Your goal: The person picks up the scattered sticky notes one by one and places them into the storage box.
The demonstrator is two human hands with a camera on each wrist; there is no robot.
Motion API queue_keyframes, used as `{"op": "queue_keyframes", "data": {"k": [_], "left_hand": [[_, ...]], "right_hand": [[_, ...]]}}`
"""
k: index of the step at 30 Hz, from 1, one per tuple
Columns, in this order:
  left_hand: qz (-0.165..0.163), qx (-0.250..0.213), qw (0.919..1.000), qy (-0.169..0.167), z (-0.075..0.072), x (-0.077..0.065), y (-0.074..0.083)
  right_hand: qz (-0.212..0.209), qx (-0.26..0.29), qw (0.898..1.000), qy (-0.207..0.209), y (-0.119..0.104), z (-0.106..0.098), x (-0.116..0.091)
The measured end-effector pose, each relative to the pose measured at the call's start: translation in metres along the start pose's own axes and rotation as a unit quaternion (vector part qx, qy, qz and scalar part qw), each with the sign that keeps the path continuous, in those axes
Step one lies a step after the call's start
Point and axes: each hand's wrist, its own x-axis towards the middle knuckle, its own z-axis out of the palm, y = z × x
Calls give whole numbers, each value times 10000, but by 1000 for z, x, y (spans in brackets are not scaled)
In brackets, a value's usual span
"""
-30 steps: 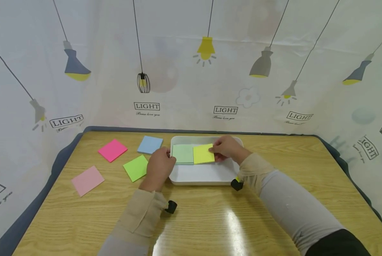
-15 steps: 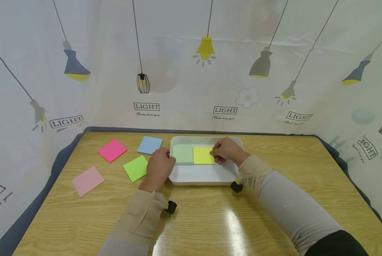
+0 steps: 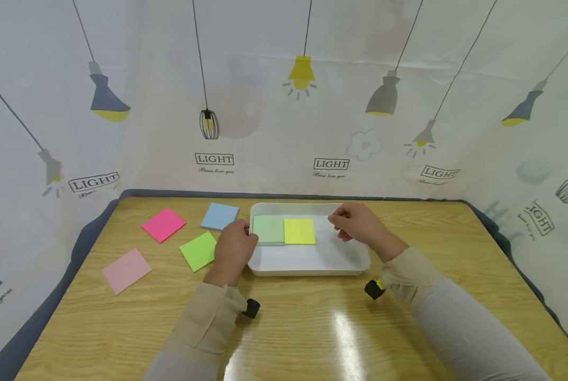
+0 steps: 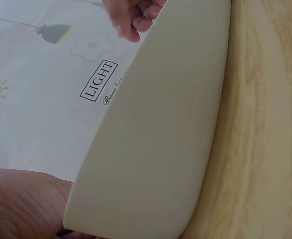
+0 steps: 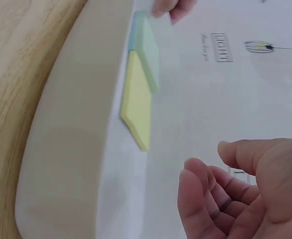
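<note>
Yellow pad [image 3: 300,232] sits in the white tray [image 3: 312,262] near the far edge of the surface [image 3: 303,328], between the left hand [image 3: 233,246], gripping the tray's end, and the right hand [image 3: 361,226], loosely curled around nothing.

3 cams, 1 tray [image 3: 331,259]
Head cam: up top, faces fwd & down, wide, gets my L hand [image 3: 233,246] & R hand [image 3: 360,225]. Wrist cams: low, v. close, tipped sideways; L looks twd R hand, R twd L hand. All share tray, table [image 3: 307,317], backdrop [image 3: 264,177].
</note>
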Motion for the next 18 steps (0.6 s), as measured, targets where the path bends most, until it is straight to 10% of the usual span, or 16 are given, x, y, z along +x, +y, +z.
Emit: {"op": "queue_keyframes", "data": {"k": [11,18], "left_hand": [[99,22,9999,-5,0,-3,0],[45,96,9999,-17,0,-2,3]], "right_hand": [[-171,-185,9925,1200,28,-18,-31],[367,-106,9947,952,44,-18,-38]]}}
